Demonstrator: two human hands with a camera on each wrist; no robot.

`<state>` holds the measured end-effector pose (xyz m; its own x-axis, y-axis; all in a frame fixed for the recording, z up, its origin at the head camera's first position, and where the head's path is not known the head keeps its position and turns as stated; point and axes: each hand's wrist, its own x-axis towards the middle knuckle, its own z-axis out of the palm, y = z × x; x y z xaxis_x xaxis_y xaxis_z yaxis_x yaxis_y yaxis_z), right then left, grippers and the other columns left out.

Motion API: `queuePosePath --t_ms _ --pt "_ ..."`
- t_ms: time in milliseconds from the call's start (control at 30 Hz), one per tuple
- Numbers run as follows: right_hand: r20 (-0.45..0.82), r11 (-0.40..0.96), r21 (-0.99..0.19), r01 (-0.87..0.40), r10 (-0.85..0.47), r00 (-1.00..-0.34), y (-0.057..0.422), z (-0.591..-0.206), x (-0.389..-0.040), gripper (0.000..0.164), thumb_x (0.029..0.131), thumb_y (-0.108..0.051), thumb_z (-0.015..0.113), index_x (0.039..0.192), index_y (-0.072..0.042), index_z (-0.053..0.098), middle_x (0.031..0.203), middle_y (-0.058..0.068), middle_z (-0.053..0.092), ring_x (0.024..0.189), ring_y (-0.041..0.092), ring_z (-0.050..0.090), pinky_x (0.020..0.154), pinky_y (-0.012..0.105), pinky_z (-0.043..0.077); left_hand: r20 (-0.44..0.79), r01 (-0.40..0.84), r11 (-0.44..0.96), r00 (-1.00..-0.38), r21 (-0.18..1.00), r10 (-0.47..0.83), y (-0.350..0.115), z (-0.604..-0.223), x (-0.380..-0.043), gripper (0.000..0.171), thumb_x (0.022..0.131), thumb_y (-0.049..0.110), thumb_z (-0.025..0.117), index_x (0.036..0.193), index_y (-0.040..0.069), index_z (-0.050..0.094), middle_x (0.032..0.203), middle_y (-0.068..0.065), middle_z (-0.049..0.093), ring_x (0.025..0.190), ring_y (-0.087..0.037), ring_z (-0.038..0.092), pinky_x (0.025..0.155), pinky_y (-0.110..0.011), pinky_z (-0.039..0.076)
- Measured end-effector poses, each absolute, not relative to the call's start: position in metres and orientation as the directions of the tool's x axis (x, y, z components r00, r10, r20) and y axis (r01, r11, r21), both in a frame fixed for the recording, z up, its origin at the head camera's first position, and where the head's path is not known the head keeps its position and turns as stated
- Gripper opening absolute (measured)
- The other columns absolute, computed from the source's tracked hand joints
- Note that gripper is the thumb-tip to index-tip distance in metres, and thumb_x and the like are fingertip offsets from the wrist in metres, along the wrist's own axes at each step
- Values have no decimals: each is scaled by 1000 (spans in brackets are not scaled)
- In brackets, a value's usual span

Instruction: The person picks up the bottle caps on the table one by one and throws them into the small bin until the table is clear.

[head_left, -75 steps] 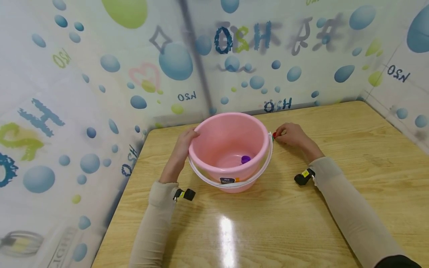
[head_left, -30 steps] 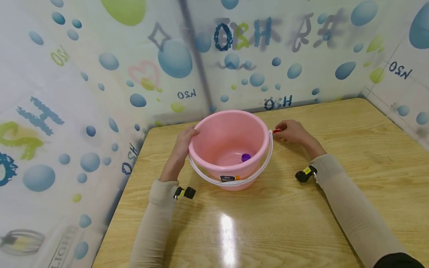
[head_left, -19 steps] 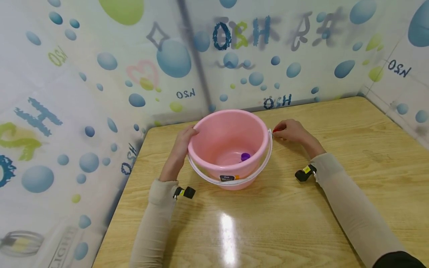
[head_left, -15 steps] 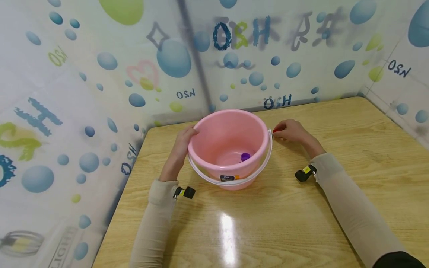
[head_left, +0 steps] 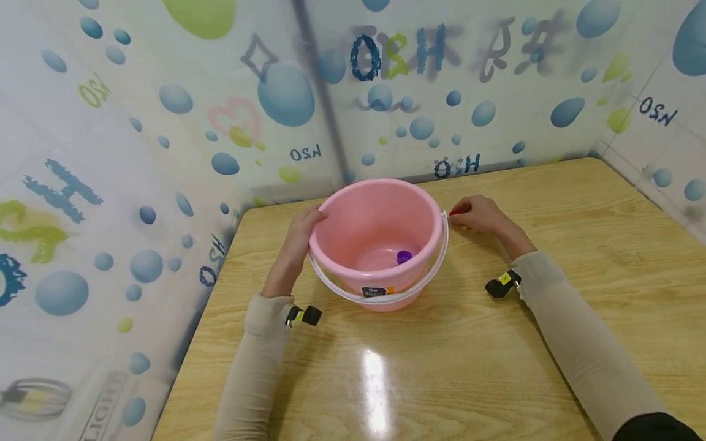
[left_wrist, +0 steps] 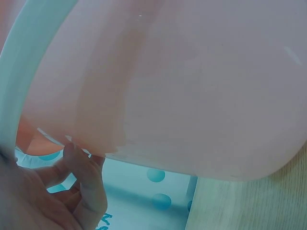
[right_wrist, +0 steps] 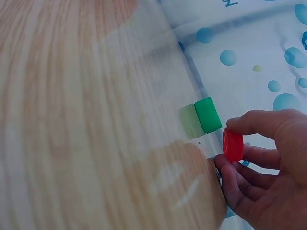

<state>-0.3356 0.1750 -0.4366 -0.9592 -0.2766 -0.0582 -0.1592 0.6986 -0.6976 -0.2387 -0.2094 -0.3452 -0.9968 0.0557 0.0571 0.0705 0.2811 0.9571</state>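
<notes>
A pink bucket (head_left: 380, 233) stands on the wooden table with its white handle (head_left: 380, 300) hanging down in front. My left hand (head_left: 300, 236) grips its rim on the left side, thumb over the edge; in the left wrist view the fingers (left_wrist: 86, 177) reach the bucket's wall. Inside, on the bottom, lies a purple bottle cap (head_left: 404, 256). To the bucket's right, my right hand (head_left: 480, 215) pinches a red bottle cap (right_wrist: 233, 144) between thumb and fingers. Close beside the red cap, a green bottle cap (right_wrist: 208, 115) rests on the table; the bucket hides it in the head view.
The wooden table (head_left: 452, 373) extends in front of the bucket and to its right. Behind and to the left hangs a white wall covering (head_left: 182, 141) printed with blue and green drops. Small black cameras (head_left: 501, 286) are strapped to both wrists.
The right hand has shifted slightly, and the red cap in its fingers has turned and is less visible in the head view. The green cap has dropped from head view. The left hand keeps its grip.
</notes>
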Motion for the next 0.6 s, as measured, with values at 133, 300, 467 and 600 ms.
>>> queuePosePath --t_ms 133,300,467,600 --pt "-55 702 -692 -165 -279 -959 175 -436 -335 39 92 -31 61 115 0 63 108 19 65 89 27 62 72 33 53 55 67 276 -997 959 50 -210 -346 -239 34 91 28 47 112 6 63 78 0 65 62 -8 62 61 -22 51" --pt "-57 701 -695 -160 -276 -959 174 -436 -335 38 92 -32 61 115 -1 63 108 18 64 90 27 61 73 33 54 53 63 278 -998 959 43 -210 -346 -238 34 91 30 48 113 8 64 78 0 66 61 -8 62 61 -22 51" --pt "-55 707 -690 -158 -269 -962 175 -437 -337 39 92 -32 61 116 -2 62 110 18 64 91 26 61 74 34 54 62 70 277 -997 958 39 -210 -345 -238 34 91 30 48 112 8 65 77 0 66 60 -8 62 60 -22 50" --pt "-57 709 -687 -161 -273 -960 176 -439 -337 39 92 -32 62 116 -1 62 109 19 64 89 26 61 73 33 53 66 76 280 -997 957 43 -209 -346 -239 34 91 29 48 110 7 65 76 1 65 60 -8 62 60 -22 50"
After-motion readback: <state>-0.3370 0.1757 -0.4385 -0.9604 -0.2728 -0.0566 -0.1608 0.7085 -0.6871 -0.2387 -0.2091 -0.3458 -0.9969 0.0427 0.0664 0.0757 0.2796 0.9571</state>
